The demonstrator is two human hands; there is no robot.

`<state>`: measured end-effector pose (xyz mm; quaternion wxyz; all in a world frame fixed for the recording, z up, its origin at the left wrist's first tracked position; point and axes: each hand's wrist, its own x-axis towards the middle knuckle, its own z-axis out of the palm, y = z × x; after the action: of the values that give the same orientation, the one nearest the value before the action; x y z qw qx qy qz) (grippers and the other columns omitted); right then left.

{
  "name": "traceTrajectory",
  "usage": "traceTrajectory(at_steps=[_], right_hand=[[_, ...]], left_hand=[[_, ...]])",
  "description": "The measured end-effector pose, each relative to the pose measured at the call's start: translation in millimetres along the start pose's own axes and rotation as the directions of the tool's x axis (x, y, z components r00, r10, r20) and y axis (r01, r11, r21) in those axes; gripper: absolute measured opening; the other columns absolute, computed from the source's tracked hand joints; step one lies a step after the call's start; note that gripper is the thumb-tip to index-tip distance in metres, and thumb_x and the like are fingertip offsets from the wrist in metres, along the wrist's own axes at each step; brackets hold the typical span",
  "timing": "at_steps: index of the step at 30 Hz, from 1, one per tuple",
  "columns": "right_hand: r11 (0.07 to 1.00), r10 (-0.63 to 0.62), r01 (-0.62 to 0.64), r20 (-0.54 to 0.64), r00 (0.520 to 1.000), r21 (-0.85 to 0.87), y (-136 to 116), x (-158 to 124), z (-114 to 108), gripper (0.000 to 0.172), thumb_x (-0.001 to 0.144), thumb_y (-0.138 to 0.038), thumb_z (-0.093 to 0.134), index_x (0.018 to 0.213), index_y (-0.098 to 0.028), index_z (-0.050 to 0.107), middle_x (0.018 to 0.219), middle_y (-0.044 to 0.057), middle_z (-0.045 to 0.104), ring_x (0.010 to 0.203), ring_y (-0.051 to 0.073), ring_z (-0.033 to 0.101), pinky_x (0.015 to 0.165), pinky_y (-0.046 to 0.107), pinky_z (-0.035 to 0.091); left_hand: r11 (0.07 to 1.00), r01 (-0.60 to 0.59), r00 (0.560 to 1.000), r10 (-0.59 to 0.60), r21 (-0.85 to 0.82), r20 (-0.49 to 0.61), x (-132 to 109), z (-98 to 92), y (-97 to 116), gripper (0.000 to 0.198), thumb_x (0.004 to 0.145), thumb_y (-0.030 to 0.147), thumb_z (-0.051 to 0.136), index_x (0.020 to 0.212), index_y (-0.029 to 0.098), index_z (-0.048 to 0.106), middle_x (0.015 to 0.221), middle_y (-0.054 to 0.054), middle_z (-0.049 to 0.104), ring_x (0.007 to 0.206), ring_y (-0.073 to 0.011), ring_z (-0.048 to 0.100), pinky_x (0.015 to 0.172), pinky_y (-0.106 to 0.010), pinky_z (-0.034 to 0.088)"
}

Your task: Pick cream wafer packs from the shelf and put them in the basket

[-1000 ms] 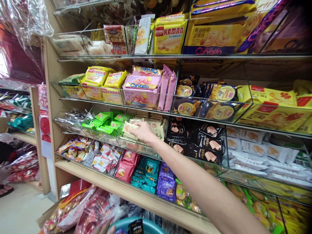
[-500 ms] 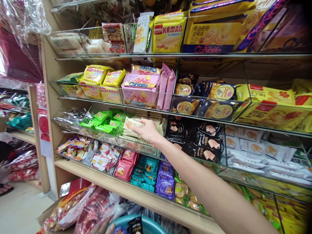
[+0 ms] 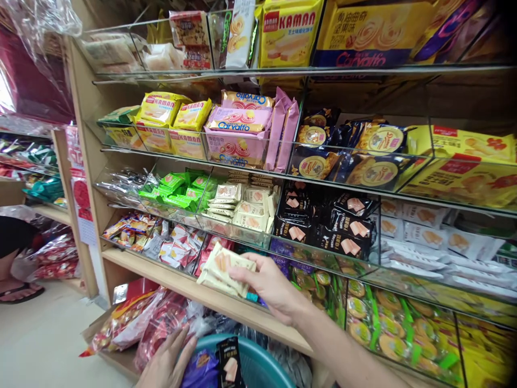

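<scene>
My right hand (image 3: 269, 283) is closed on cream-coloured snack packets (image 3: 224, 267), at least two stacked, in front of the lowest shelf row. Below it stands a teal plastic basin (image 3: 269, 355) holding purple snack packets (image 3: 201, 369) and a black snack packet (image 3: 229, 364). At the basin's left side is my left hand (image 3: 172, 355), its fingers stretched out and apart; whether it touches the rim I cannot tell. More cream packets (image 3: 252, 210) lie in a clear shelf compartment above, between green packets (image 3: 180, 188) and black packets (image 3: 347, 226).
Clear dividers and front panels (image 3: 238, 229) edge the shelf compartments. A wooden ledge (image 3: 169, 280) runs below. Red bagged goods (image 3: 133, 318) sit in a cardboard box at lower left. A person's sandalled foot (image 3: 20, 291) shows at the far left.
My right hand has lifted cream packets out of their compartment and brought them down and toward me. My left hand and the basin show more fully. A person's leg has come into view at left.
</scene>
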<state>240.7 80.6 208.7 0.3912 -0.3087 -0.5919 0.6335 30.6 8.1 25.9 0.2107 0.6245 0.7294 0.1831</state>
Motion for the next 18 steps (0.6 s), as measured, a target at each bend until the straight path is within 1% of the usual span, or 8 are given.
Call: traceTrajectory(at_steps=[2,3,4,7,10,12,14,18], right_hand=[[0.989,0.118,-0.119,0.022,0.993,0.090,27,-6,-2,0.038,0.057,-0.034,0.079,0.083,-0.014,0.062,0.076,0.000,0.065,0.067,0.010,0.057,0.064,0.022,0.043],[0.975,0.169,-0.172,0.035,0.985,0.138,40,-9,-3,0.039,0.056,-0.035,0.080,0.083,-0.014,0.062,0.076,0.000,0.066,0.067,0.011,0.059,0.066,0.024,0.045],[0.960,0.207,-0.213,0.052,0.977,0.184,52,-11,-3,0.040,0.056,-0.035,0.080,0.085,-0.014,0.062,0.077,0.001,0.066,0.068,0.012,0.060,0.068,0.025,0.047],[0.924,0.250,-0.273,0.118,0.961,0.267,80,-16,-4,0.043,0.060,-0.034,0.079,0.094,-0.013,0.064,0.083,0.004,0.069,0.071,0.012,0.063,0.071,0.026,0.049],[0.899,0.295,-0.330,0.158,0.942,0.288,97,-20,-7,0.044,0.062,-0.035,0.078,0.097,-0.012,0.064,0.083,0.006,0.070,0.068,0.012,0.064,0.067,0.024,0.050],[0.889,0.322,-0.357,0.164,0.932,0.286,103,-22,-10,0.046,0.062,-0.036,0.078,0.099,-0.012,0.064,0.083,0.006,0.070,0.067,0.012,0.064,0.065,0.024,0.051],[0.890,0.331,-0.367,0.168,0.928,0.272,106,-24,-14,0.048,0.062,-0.037,0.078,0.101,-0.012,0.064,0.085,0.007,0.070,0.068,0.013,0.064,0.066,0.025,0.051],[0.895,0.344,-0.396,0.246,0.906,0.208,108,-25,-21,0.046,0.063,-0.037,0.077,0.101,-0.012,0.066,0.087,0.007,0.070,0.071,0.013,0.064,0.064,0.025,0.051]], left_hand=[[0.965,-0.067,0.981,0.017,-0.254,-0.195,3,-2.1,7,0.068,0.088,0.056,0.026,0.138,0.010,0.037,0.144,-0.009,0.033,0.137,-0.0223,0.024,0.115,-0.040,0.017],[0.917,-0.133,0.967,0.036,-0.375,-0.254,2,-4.8,12,0.067,0.086,0.058,0.035,0.136,0.014,0.038,0.143,-0.007,0.037,0.136,-0.0204,0.026,0.115,-0.037,0.018],[0.848,-0.183,0.966,0.060,-0.498,-0.252,1,-8.4,19,0.063,0.085,0.056,0.041,0.136,0.019,0.036,0.142,-0.005,0.038,0.134,-0.0187,0.030,0.114,-0.034,0.022],[0.576,-0.166,0.986,0.088,-0.800,-0.141,-9,-19.8,40,0.064,0.082,0.052,0.052,0.136,0.023,0.033,0.144,-0.004,0.035,0.130,-0.0187,0.037,0.106,-0.027,0.036],[0.345,-0.035,0.998,0.069,-0.938,-0.011,-19,-26.3,57,0.061,0.082,0.039,0.054,0.138,0.026,0.031,0.145,-0.003,0.034,0.131,-0.0224,0.035,0.093,-0.028,0.047],[0.244,0.009,0.997,0.067,-0.970,0.026,-24,-27.1,63,0.066,0.079,0.024,0.055,0.139,0.027,0.029,0.146,-0.003,0.032,0.131,-0.0245,0.034,0.085,-0.027,0.050],[0.241,-0.012,0.994,0.106,-0.970,0.014,-27,-25.6,65,0.075,0.075,0.016,0.059,0.141,0.028,0.026,0.148,-0.004,0.028,0.133,-0.0247,0.031,0.083,-0.024,0.050],[0.344,-0.119,0.949,0.315,-0.931,-0.005,-27,-18.4,60,0.088,0.077,0.022,0.065,0.144,0.032,0.008,0.152,-0.003,0.015,0.138,-0.0197,0.022,0.102,-0.023,0.040]])
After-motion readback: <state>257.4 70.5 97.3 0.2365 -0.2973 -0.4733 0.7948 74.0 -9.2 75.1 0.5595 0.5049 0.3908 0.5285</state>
